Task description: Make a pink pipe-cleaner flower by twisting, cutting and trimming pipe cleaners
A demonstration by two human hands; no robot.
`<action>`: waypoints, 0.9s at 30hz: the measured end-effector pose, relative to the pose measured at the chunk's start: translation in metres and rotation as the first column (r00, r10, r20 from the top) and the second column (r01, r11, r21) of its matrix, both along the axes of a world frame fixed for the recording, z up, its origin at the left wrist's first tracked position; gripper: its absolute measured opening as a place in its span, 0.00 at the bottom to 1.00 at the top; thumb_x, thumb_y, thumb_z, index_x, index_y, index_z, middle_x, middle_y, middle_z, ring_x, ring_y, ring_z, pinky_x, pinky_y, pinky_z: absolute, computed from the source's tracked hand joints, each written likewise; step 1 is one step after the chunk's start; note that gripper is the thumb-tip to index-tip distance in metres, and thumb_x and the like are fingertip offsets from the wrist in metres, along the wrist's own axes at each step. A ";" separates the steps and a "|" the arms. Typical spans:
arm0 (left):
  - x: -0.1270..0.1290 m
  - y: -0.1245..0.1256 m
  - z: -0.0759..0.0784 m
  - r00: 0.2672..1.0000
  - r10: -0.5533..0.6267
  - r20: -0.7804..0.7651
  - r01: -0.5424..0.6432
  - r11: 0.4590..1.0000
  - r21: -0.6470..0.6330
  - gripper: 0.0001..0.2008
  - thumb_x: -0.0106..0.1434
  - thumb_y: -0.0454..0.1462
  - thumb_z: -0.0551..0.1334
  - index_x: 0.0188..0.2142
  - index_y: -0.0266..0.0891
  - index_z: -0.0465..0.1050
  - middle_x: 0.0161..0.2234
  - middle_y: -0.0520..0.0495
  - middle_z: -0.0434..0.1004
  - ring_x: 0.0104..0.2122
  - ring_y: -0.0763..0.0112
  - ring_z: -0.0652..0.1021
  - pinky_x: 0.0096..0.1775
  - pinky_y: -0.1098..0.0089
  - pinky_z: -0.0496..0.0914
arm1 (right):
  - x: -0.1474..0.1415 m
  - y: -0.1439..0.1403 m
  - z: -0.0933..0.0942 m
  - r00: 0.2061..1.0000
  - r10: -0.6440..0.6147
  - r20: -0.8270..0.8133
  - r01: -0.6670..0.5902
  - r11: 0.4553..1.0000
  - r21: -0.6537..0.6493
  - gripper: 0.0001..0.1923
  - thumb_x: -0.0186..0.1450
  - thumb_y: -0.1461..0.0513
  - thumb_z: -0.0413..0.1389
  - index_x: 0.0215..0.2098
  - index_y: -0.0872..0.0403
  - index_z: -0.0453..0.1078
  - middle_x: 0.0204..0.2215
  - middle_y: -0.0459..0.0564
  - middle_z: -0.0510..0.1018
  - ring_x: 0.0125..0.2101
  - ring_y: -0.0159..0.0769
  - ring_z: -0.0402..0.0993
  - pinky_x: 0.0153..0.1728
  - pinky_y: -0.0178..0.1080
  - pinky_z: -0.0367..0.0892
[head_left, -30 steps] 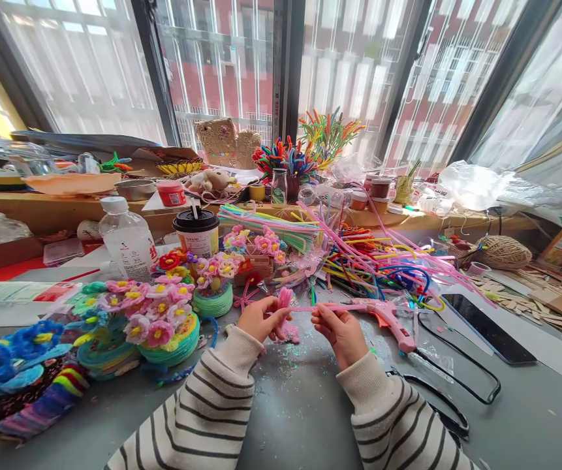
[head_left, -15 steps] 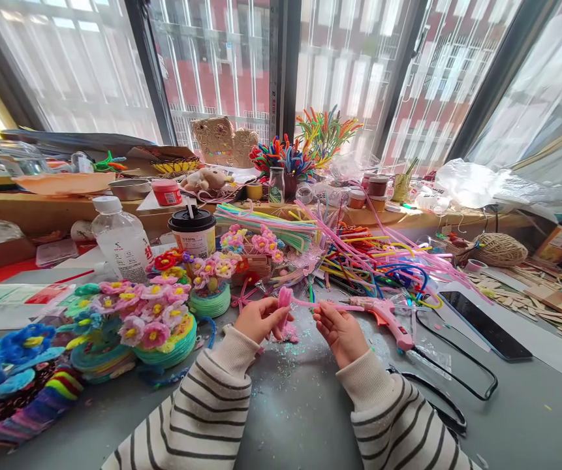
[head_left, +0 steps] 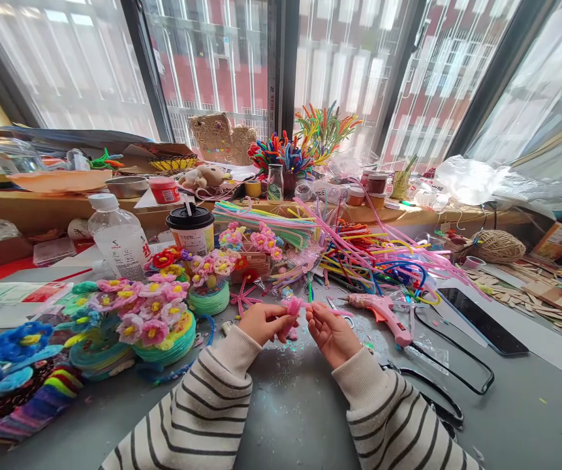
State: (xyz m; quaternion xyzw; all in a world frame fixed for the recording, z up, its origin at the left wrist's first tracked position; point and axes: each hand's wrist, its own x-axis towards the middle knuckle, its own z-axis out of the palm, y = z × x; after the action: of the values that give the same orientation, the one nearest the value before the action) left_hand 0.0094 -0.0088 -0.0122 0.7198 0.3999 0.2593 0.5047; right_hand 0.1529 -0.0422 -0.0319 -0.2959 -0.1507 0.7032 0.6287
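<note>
Fuzz over thin wire: the pink stem [head_left: 294, 305] looks light, soft and easily bent. Left hand [head_left: 260, 322] pinches its coiled end above the table [head_left: 285, 405], right hand [head_left: 328, 331] pinches the free length just beside; best gripped close to the coil

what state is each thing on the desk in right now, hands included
left hand: closed on the pink pipe-cleaner flower
right hand: pinching the flower's stem
pink pipe-cleaner flower: part-formed, held above the table
glue gun: lying on its side, unheld
phone: flat, screen dark
clear bottle: upright, capped
lidded cup: upright, lid on, straw in
twine ball: wound, lying on the table
</note>
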 end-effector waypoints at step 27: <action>0.003 -0.003 0.011 0.910 0.119 0.397 -0.066 0.987 -0.145 0.14 0.42 0.36 0.62 0.31 0.35 0.67 0.27 0.50 0.72 0.28 0.74 0.71 0.31 0.74 0.64 | -0.008 -0.006 0.003 0.991 0.094 -0.095 -0.095 0.996 -0.002 0.05 0.44 0.69 0.57 0.20 0.58 0.65 0.17 0.43 0.73 0.18 0.22 0.69 0.19 0.21 0.66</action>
State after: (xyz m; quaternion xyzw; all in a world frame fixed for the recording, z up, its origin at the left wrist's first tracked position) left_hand 0.0129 -0.0118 -0.0011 0.5970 0.3366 0.3998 0.6087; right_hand 0.1453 -0.0478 -0.0290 -0.2565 -0.1322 0.7459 0.6003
